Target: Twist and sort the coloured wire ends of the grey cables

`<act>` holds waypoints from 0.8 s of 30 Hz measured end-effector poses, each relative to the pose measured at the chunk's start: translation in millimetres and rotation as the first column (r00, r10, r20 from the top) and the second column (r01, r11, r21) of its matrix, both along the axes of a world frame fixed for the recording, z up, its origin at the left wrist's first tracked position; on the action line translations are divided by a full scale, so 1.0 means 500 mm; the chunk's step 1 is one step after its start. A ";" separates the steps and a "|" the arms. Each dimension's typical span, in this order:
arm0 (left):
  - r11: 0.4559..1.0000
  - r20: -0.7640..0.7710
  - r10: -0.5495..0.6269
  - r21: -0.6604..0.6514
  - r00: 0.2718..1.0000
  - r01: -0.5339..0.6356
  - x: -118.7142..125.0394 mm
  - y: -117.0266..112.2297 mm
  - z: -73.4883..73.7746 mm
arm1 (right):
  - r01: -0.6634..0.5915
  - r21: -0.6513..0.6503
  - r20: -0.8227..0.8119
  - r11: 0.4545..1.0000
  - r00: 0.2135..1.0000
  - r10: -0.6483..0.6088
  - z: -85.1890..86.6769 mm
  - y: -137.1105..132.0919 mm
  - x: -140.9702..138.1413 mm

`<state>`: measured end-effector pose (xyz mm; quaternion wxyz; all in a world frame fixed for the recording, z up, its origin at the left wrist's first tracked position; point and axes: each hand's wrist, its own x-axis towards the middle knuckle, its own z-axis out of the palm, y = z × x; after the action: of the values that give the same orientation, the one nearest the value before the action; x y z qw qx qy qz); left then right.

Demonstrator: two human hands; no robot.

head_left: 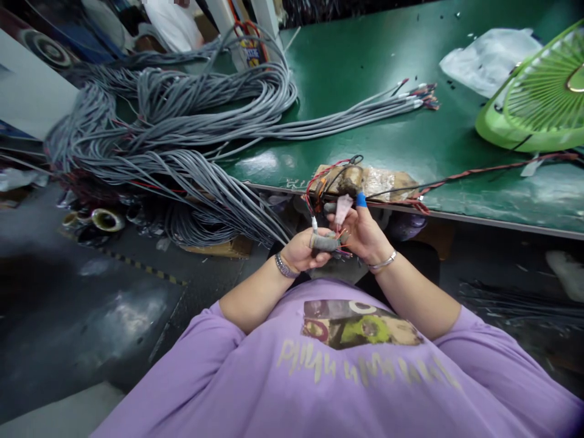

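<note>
My left hand [306, 250] is closed around the end of a grey cable, where a grey cylindrical wrap, perhaps a finger cover, lies along its fingers. Fine coloured wires [343, 237] fan out from that end towards my right hand [365, 236]. The right fingers are bent against these wires; their exact grip is partly hidden. One right fingertip has a blue cover, and a pinkish-white wrap sits beside it. Just above my left hand a white sleeve [314, 224] joins red and black wires. Behind both hands a taped brown block [392, 185] lies on the bench edge.
A large bundle of grey cables [182, 121] covers the left of the green bench [365, 48]. Stripped cable ends [422, 97] lie mid-bench. A green fan [542, 91] and a plastic bag [490, 61] are at right. Tape rolls [107, 219] sit below left. Another person's white-clothed body [173, 24] shows behind.
</note>
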<state>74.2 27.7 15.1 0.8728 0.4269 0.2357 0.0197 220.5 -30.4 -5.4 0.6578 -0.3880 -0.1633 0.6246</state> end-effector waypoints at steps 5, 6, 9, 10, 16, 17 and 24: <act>0.979 -0.013 0.155 0.139 0.988 -0.152 -0.016 -0.032 0.014 | -0.033 -0.016 -0.041 0.999 0.999 0.033 0.009 -0.016 0.005; 0.971 -0.018 0.182 0.161 0.983 -0.177 -0.018 -0.037 0.015 | -0.027 -0.010 -0.035 1.000 0.999 0.027 0.009 -0.017 0.005; 0.956 -0.030 0.219 0.207 0.975 -0.209 -0.020 -0.046 0.017 | 0.011 0.019 0.041 1.000 0.999 -0.012 0.003 -0.017 0.005; 0.954 -0.032 0.222 0.213 0.975 -0.210 -0.020 -0.047 0.016 | 0.030 0.024 0.068 0.999 0.997 -0.031 0.000 -0.016 0.003; 0.956 -0.016 0.207 0.215 0.978 -0.199 -0.011 -0.037 0.010 | 0.149 0.006 0.156 0.989 0.977 -0.149 -0.016 0.000 -0.011; 0.956 -0.012 0.207 0.214 0.978 -0.200 -0.008 -0.036 0.009 | 0.147 -0.002 0.142 0.989 0.979 -0.145 -0.015 0.002 -0.013; 0.956 -0.017 0.210 0.213 0.977 -0.202 0.000 -0.032 0.005 | 0.070 -0.035 0.001 0.997 0.998 -0.070 -0.006 0.011 -0.009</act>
<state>74.1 11.7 17.5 0.8112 0.4902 0.2926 0.1271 215.9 -24.7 -8.2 0.6723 -0.4047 -0.1386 0.6041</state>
